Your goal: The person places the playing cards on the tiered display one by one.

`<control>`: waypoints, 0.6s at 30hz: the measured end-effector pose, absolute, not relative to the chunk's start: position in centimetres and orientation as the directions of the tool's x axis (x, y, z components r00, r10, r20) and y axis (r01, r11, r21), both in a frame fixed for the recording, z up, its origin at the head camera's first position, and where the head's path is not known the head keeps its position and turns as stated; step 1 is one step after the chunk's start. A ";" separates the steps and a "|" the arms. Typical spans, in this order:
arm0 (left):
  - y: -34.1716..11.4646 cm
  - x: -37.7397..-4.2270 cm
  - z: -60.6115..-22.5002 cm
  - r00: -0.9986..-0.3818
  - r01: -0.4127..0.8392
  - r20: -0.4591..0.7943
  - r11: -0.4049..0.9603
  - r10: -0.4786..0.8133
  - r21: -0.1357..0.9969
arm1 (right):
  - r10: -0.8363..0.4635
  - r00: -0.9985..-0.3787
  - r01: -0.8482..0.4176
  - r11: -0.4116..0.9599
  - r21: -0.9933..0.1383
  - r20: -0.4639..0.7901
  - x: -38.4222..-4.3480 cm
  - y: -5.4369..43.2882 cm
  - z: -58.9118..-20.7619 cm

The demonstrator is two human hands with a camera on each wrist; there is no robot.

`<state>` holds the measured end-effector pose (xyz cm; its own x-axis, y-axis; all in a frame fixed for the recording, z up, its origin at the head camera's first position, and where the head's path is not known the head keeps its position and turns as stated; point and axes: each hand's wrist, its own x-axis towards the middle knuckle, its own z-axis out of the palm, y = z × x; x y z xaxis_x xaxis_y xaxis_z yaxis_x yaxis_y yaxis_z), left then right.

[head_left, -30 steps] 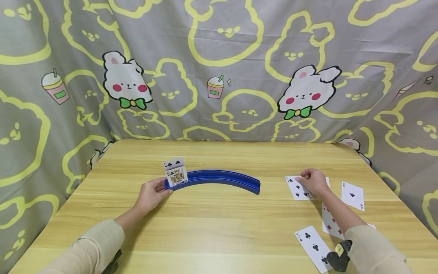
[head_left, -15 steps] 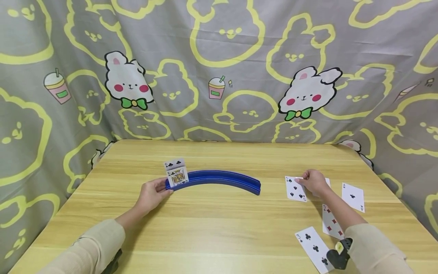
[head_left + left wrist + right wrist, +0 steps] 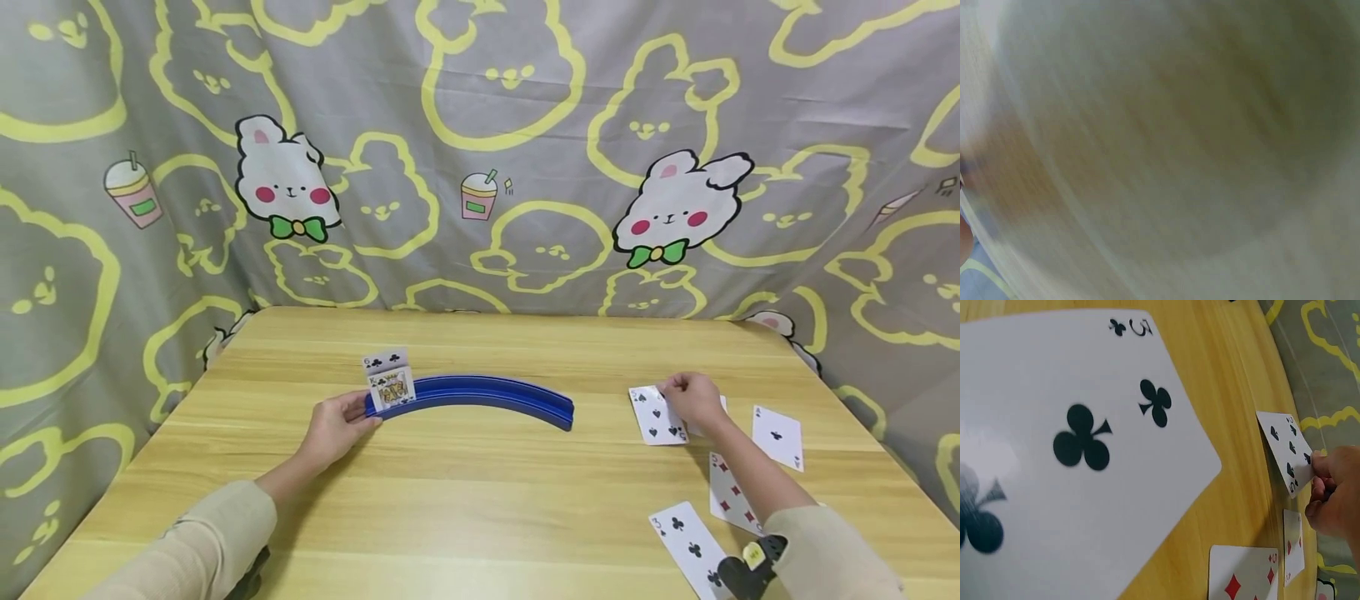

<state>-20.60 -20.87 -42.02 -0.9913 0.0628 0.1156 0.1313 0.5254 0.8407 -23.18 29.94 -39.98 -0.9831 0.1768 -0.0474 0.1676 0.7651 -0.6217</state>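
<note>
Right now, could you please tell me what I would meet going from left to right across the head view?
Left hand, blue curved rack, five of spades, right hand, ace of clubs.

From here I read 6 on the rear clubs card point(image 3: 386, 359), K on the king card point(image 3: 393, 390), 5 on the spades card point(image 3: 656, 415) and diamonds card point(image 3: 726, 490), 3 on the near clubs card point(image 3: 686, 543).

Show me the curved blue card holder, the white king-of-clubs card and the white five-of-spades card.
Curved blue card holder point(image 3: 480, 392): head view, middle of the arc.
White king-of-clubs card point(image 3: 392, 391): head view, face centre.
White five-of-spades card point(image 3: 1286, 450): right wrist view, face centre.
</note>
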 end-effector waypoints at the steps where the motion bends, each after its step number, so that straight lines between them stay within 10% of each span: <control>1: -20.9 -20.6 -42.0 -0.991 0.130 0.115 0.527 0.062 0.840 | 0.189 -0.981 0.174 0.759 -0.627 -0.044 -23.1 29.9 -39.9; 18: -20.9 -20.8 -42.2 -0.989 0.145 0.129 0.521 0.066 0.841 | 0.153 -0.988 0.132 0.736 -0.664 -0.027 -21.9 30.1 -38.8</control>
